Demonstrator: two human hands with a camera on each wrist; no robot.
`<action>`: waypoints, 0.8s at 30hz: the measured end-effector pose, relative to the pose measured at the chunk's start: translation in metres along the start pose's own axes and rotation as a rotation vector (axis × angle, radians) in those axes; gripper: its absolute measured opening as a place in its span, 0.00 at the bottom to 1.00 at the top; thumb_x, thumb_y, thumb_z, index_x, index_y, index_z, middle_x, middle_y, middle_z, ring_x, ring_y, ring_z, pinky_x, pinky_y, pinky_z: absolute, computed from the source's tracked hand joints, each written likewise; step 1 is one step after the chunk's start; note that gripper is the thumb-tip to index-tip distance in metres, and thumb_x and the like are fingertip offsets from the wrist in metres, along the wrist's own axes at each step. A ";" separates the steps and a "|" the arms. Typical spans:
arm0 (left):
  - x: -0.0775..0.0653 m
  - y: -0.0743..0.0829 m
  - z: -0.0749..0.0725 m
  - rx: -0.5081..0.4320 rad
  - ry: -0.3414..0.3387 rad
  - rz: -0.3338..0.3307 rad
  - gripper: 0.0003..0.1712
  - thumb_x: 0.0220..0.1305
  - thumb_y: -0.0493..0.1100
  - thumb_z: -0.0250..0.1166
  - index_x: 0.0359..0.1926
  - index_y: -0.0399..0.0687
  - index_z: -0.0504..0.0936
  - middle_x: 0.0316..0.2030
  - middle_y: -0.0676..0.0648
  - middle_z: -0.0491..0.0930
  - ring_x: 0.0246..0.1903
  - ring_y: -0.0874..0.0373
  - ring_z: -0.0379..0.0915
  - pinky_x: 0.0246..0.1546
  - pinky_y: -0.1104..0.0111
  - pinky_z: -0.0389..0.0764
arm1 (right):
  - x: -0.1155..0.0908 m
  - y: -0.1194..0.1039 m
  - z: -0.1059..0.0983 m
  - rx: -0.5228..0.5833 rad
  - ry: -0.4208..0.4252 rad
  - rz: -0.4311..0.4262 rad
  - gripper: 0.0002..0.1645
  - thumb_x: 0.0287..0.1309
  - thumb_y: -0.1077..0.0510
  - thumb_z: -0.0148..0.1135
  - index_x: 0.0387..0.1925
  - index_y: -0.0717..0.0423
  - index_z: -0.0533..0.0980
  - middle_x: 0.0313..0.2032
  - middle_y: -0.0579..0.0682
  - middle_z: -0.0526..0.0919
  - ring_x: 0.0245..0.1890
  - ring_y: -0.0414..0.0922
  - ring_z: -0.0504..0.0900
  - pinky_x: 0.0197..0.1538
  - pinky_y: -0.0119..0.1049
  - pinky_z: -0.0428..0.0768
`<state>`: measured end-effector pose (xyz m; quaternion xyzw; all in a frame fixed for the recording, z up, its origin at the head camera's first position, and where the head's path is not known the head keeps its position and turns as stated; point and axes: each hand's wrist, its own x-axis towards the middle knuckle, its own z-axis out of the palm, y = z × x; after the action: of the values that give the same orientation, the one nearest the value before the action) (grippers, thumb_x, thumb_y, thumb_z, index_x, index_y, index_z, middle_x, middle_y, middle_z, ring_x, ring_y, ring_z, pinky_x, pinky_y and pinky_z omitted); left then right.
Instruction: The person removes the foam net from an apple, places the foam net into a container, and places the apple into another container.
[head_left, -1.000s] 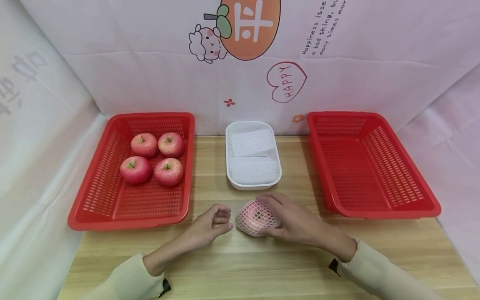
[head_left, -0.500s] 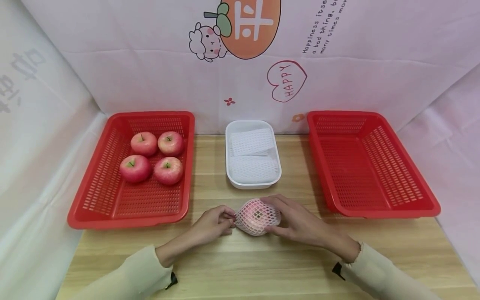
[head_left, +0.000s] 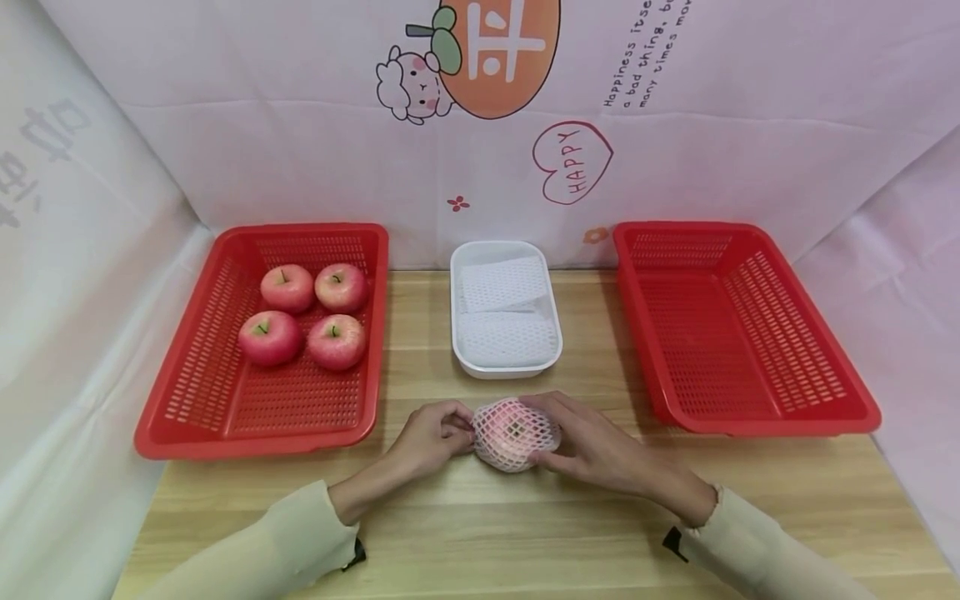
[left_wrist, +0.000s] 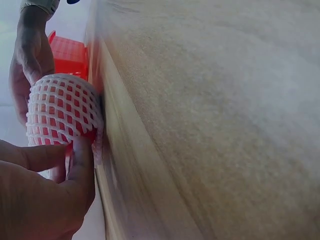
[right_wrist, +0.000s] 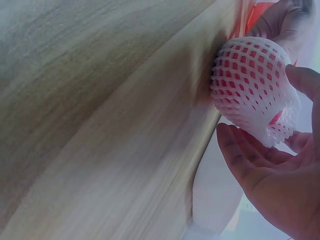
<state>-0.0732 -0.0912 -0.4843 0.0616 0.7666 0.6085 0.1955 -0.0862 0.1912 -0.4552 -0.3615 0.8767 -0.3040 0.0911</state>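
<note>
A red apple in a white foam net point(head_left: 514, 432) sits on the table between both hands. My left hand point(head_left: 433, 440) pinches the net's edge on the apple's left side; the left wrist view shows thumb and fingertips point(left_wrist: 82, 150) together there, red skin peeking out beside them. From the other side my right hand point(head_left: 592, 446) holds the netted apple, thumb on the near side and fingers curved round the far side. In the right wrist view the net point(right_wrist: 255, 85) bunches into a loose, gathered end near the right palm.
A red basket point(head_left: 258, 450) at left holds several bare apples point(head_left: 337, 342). Behind the hands a white tray point(head_left: 507, 372) contains folded foam nets point(head_left: 504, 285). Another red basket point(head_left: 765, 427) stands at right. A printed white cloth point(head_left: 300, 125) hangs behind the wooden table point(head_left: 480, 542).
My left hand has moved right from beside the apple and has taken hold of the net's left edge, whose pointed end is now drawn in. The right hand has stayed nearly in place.
</note>
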 end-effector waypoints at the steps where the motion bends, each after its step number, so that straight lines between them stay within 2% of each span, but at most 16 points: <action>1: 0.000 0.000 0.000 0.004 0.004 0.007 0.10 0.65 0.26 0.67 0.48 0.29 0.83 0.43 0.39 0.87 0.44 0.47 0.88 0.44 0.70 0.88 | 0.000 0.000 0.000 0.001 0.002 0.000 0.43 0.64 0.45 0.75 0.75 0.50 0.68 0.68 0.47 0.78 0.67 0.46 0.79 0.66 0.50 0.81; 6: 0.001 0.000 -0.001 -0.013 -0.007 0.033 0.18 0.62 0.28 0.72 0.52 0.30 0.82 0.46 0.37 0.87 0.46 0.45 0.88 0.47 0.69 0.88 | -0.002 0.002 0.002 0.009 0.013 -0.010 0.43 0.64 0.46 0.75 0.75 0.51 0.68 0.66 0.48 0.79 0.65 0.46 0.80 0.65 0.49 0.82; 15: 0.000 -0.002 0.003 -0.037 -0.055 0.072 0.32 0.57 0.29 0.78 0.62 0.29 0.79 0.53 0.33 0.86 0.53 0.41 0.85 0.58 0.55 0.86 | -0.002 0.004 0.003 0.019 0.038 -0.045 0.43 0.64 0.48 0.76 0.75 0.54 0.69 0.66 0.48 0.79 0.65 0.46 0.80 0.65 0.49 0.82; 24: 0.003 0.003 0.014 -0.024 -0.049 0.110 0.40 0.52 0.28 0.80 0.66 0.31 0.77 0.59 0.31 0.83 0.57 0.38 0.83 0.54 0.63 0.87 | -0.003 0.004 0.006 0.046 0.040 -0.023 0.43 0.64 0.49 0.76 0.75 0.54 0.69 0.67 0.48 0.79 0.66 0.46 0.79 0.64 0.48 0.82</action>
<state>-0.0714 -0.0765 -0.4852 0.1160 0.7497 0.6259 0.1812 -0.0843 0.1925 -0.4623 -0.3632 0.8669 -0.3323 0.0786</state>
